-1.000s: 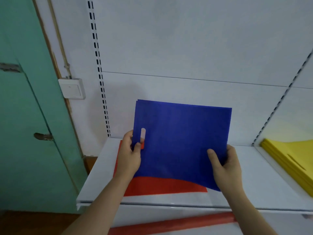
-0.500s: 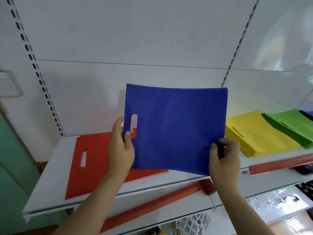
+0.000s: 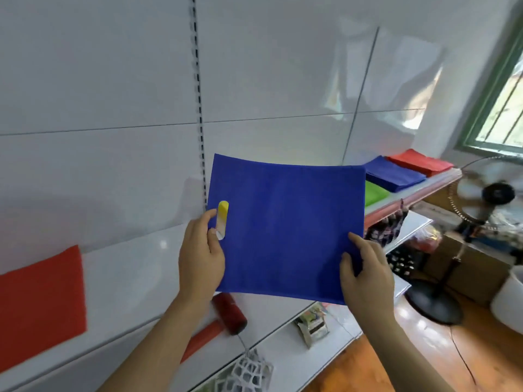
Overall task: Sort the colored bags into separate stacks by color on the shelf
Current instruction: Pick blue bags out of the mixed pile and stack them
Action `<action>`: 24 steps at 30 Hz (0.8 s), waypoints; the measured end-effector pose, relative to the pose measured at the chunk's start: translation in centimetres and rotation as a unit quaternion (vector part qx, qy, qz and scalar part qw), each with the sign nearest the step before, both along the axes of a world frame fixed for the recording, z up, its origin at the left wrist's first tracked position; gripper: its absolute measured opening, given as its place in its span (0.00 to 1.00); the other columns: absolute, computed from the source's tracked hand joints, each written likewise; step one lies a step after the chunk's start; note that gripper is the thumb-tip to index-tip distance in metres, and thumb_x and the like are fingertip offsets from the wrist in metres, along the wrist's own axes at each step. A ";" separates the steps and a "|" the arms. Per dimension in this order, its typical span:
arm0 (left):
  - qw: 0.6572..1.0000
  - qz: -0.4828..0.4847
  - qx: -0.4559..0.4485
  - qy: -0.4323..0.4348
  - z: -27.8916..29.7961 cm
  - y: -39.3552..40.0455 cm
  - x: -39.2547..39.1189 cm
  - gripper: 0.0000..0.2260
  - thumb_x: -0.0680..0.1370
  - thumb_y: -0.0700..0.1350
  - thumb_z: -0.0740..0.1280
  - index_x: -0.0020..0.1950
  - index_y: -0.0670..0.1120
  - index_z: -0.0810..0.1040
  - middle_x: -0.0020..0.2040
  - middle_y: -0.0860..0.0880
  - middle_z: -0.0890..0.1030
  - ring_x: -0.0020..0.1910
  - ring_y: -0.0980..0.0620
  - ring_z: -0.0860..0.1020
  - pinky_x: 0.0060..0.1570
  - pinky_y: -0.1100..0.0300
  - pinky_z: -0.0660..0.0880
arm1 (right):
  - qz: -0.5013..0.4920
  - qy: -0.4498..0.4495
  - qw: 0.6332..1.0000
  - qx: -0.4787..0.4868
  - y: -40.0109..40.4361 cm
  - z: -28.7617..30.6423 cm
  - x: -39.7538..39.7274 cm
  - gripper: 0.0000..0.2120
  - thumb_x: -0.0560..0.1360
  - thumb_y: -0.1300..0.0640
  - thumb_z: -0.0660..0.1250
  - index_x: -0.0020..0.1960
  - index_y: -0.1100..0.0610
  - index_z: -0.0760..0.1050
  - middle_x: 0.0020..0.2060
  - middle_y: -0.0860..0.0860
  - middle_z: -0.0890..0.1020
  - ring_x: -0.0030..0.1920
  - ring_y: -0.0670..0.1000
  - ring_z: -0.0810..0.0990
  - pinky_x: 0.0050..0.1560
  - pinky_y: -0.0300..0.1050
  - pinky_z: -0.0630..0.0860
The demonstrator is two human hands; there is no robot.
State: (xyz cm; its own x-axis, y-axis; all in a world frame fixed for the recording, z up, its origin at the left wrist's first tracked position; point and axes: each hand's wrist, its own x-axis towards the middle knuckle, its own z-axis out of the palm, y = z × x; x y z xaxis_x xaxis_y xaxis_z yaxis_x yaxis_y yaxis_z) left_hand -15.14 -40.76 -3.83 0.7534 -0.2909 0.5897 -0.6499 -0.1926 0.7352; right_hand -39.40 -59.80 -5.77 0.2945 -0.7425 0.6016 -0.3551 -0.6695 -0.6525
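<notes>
A person holds a blue bag (image 3: 285, 227) upright in front of a white shelf (image 3: 135, 267), one hand at each side edge. The left hand (image 3: 202, 260) pinches the edge beside the cut-out handle slot, thumb on the near face just left of the slot; the right hand (image 3: 368, 274) grips the lower right edge, thumb in front and fingers curled behind. Compared with a moment ago, the view and the bag have swung rightward: the red bag (image 3: 42, 306) that lay under the hands now sits well to the left of the left fingers. Beyond the right fingers, a blue stack (image 3: 393, 174) has come into view, beside a green stack (image 3: 375, 193) and a red stack (image 3: 418, 161). The bag seems headed for that blue stack
</notes>
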 end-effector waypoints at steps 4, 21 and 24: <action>0.997 -0.072 0.025 -0.031 -0.2 -8.7 -4.5 0.21 0.86 0.39 0.60 0.77 0.55 0.71 0.63 0.61 0.73 0.56 0.73 0.72 0.51 0.81 0.65 | -0.055 0.006 0.998 0.002 -6.0 -0.9 -6.5 0.22 0.82 0.62 0.65 0.75 0.52 0.72 0.59 0.46 0.75 0.54 0.46 0.75 0.52 0.48 0.74; 0.962 -0.270 0.045 -0.003 -1.7 -46.0 -12.6 0.20 0.86 0.39 0.61 0.77 0.49 0.72 0.60 0.55 0.75 0.52 0.64 0.75 0.44 0.75 0.70 | -0.228 0.064 0.971 0.028 -31.6 -0.5 -18.3 0.26 0.85 0.59 0.60 0.82 0.50 0.63 0.59 0.43 0.72 0.53 0.45 0.73 0.52 0.47 0.79; 0.959 -0.279 0.055 -0.002 -1.6 -51.3 -13.0 0.20 0.85 0.38 0.61 0.77 0.49 0.72 0.60 0.55 0.76 0.51 0.61 0.75 0.44 0.73 0.69 | -0.256 0.066 0.963 0.048 -35.7 -0.6 -19.0 0.25 0.85 0.60 0.60 0.82 0.52 0.64 0.60 0.46 0.74 0.52 0.46 0.73 0.51 0.47 0.79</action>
